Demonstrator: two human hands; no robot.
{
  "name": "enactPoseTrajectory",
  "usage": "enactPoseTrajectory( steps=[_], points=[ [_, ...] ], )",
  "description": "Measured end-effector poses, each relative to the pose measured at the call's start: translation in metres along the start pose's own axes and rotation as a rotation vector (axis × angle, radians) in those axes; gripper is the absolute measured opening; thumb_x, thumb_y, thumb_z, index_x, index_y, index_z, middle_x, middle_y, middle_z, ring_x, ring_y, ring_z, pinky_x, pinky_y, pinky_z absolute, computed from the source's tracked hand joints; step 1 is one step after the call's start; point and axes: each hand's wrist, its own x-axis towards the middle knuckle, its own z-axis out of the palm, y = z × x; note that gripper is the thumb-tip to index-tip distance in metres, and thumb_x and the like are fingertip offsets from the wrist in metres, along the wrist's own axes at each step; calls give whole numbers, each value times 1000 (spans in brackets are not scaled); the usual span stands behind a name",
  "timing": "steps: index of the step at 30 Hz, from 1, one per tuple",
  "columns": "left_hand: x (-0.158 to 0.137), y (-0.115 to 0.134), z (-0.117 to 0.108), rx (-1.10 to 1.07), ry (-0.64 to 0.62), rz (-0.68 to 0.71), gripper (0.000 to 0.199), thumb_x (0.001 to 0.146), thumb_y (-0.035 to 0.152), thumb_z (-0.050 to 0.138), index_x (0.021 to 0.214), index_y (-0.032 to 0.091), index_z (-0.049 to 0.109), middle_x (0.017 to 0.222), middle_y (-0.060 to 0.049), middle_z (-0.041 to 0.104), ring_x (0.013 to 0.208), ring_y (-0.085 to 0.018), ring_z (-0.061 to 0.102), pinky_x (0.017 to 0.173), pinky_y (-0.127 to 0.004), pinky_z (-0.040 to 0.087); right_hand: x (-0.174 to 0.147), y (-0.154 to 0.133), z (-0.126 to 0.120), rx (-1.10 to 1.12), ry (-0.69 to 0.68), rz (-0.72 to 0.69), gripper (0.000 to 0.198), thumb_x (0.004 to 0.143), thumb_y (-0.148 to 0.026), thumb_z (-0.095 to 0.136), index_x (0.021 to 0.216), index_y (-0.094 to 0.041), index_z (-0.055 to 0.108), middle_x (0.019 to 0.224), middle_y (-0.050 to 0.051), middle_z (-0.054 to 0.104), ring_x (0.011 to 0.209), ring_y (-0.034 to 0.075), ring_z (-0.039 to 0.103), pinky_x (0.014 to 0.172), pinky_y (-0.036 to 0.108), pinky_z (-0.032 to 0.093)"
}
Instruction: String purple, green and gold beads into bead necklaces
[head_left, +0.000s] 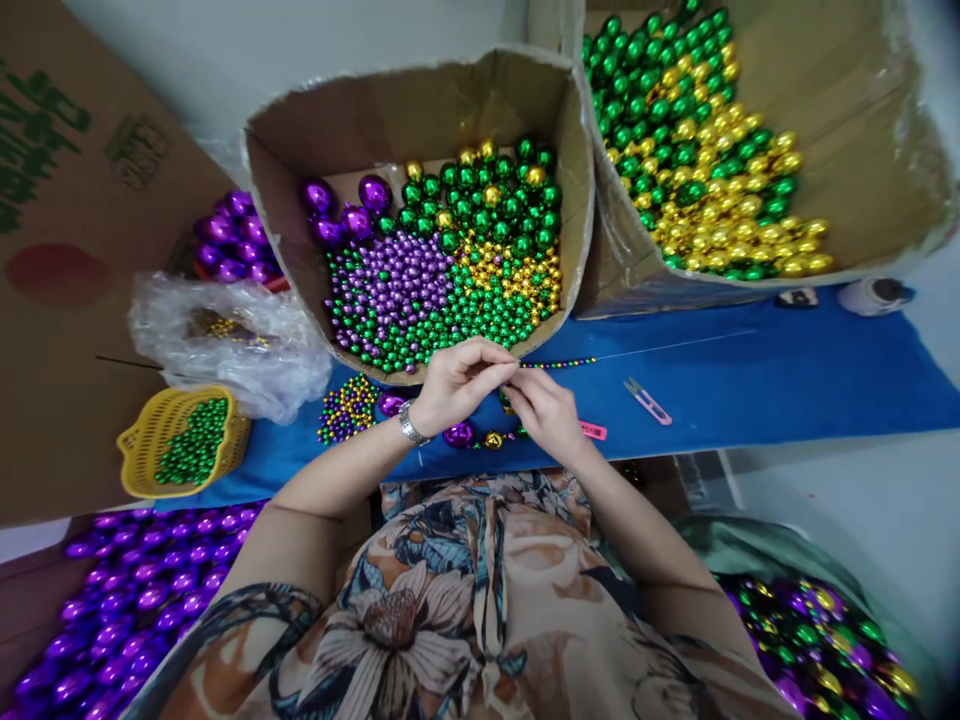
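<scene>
My left hand (465,385), with a metal watch (409,424) at its wrist, is closed in a pinch. Its fingertips meet those of my right hand (546,412), also closed, over the end of a thin strand of small beads (559,364). Green, gold and purple beads sit along the strand, and bare pale thread (675,348) runs on from it to the right. My fingers hide the exact pinch point. Below my hands on the blue cloth (750,400) lie a large purple bead (457,434) and a gold bead (493,440); whether they join the strand I cannot tell.
An open carton (420,110) of mixed beads stands just beyond my hands, with another carton (862,130) at right. Thread snips (649,400) and a pink object (592,430) lie right. Loose small beads (349,408), a yellow basket (238,440) and a plastic bag (289,360) are left.
</scene>
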Motion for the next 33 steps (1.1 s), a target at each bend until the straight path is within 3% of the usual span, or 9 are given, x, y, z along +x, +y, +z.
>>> enactPoseTrajectory(
  steps=[4,8,12,15,23,27,31,33],
  points=[
    [1,3,-7,11,89,-2,12,86,28,66,87,17,68,86,-4,71,77,-10,68,68,-22,58,-10,21,19,-13,-63,38,29,98,-31,42,107,-21,68,105,8,70,100,17,66,90,30,54],
    [4,1,-11,-27,134,-58,15,85,32,68,86,17,67,80,-2,71,68,-9,68,62,-20,58,-13,26,15,70,-75,86,26,97,-33,45,102,-21,68,109,8,69,104,18,65,92,32,53],
    [6,-6,-10,-115,179,-107,17,84,34,68,87,18,66,81,-2,72,67,-10,69,62,-22,59,-10,23,7,231,-93,300,29,94,-42,49,101,-19,65,90,4,70,68,13,67,64,25,53],
    [6,-11,-10,-124,188,-125,15,84,33,69,86,19,67,80,-2,72,67,-10,69,63,-23,60,-9,26,4,323,-51,411,35,93,-47,49,110,-20,62,87,3,71,59,11,64,58,23,50],
    [2,-19,-8,-111,209,-159,20,85,37,68,88,17,65,81,-3,72,67,-10,69,64,-24,60,-8,25,-1,445,-123,358,39,96,-47,44,123,-22,57,98,4,72,67,10,65,66,24,52],
    [-1,-23,-12,-59,218,-114,19,91,37,60,95,19,63,88,-3,71,69,-10,68,66,-24,59,-7,20,-6,350,-151,269,30,95,-43,49,104,-20,65,86,2,69,65,11,64,64,23,50],
    [-8,-19,-20,311,267,105,33,85,34,68,114,23,59,113,-7,66,106,-21,64,93,-40,54,-4,20,-16,68,-94,126,27,96,-36,47,94,-20,68,85,4,69,79,14,65,74,26,49],
    [-14,-15,-19,519,160,197,37,82,31,71,117,26,59,117,-6,64,121,-26,55,109,-53,40,-4,18,-19,-34,-147,71,28,97,-35,45,97,-20,69,91,5,70,85,16,65,78,27,49]
  ],
)
